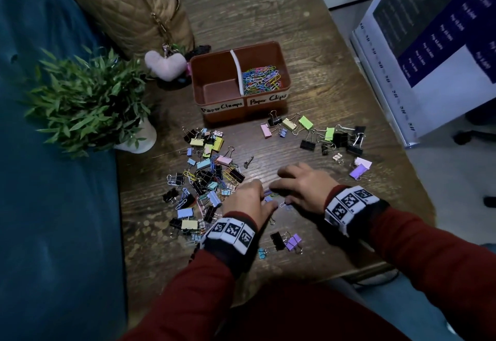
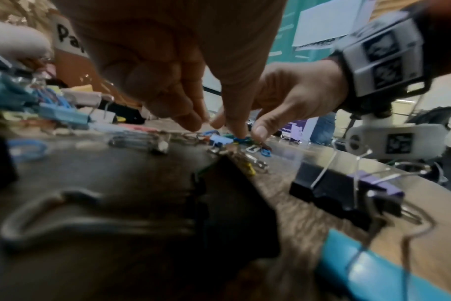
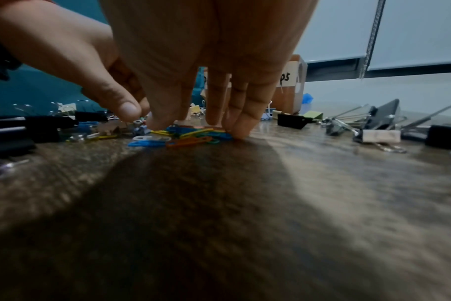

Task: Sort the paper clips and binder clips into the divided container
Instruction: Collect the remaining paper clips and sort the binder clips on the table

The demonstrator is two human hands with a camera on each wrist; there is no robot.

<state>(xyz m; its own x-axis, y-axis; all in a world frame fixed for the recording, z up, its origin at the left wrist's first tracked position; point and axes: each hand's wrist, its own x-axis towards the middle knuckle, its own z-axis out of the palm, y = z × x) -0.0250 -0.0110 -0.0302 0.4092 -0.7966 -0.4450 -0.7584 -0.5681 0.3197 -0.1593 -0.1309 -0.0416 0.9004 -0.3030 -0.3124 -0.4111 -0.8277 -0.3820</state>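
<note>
A brown divided container (image 1: 284, 72) stands at the table's middle back. Its right half, labelled "Paper Clips", holds coloured paper clips (image 1: 261, 79); its left half (image 1: 217, 91), labelled "Paper Clamps", is bare. A mixed pile of binder clips and paper clips (image 1: 204, 177) lies left of my hands. More binder clips (image 1: 330, 136) are spread at the right. My left hand (image 1: 264, 197) (image 2: 214, 126) and right hand (image 1: 281, 193) (image 3: 198, 126) meet over a small heap of coloured paper clips (image 3: 191, 138). Both press their fingertips down on it. Most of the heap is hidden in the head view.
A potted plant (image 1: 88, 101), a tan quilted bag (image 1: 128, 5) and a pink plush heart (image 1: 165, 65) crowd the left back. A white and blue board (image 1: 429, 45) leans at the right table edge. Black, purple and blue binder clips (image 1: 287, 241) lie near the front edge.
</note>
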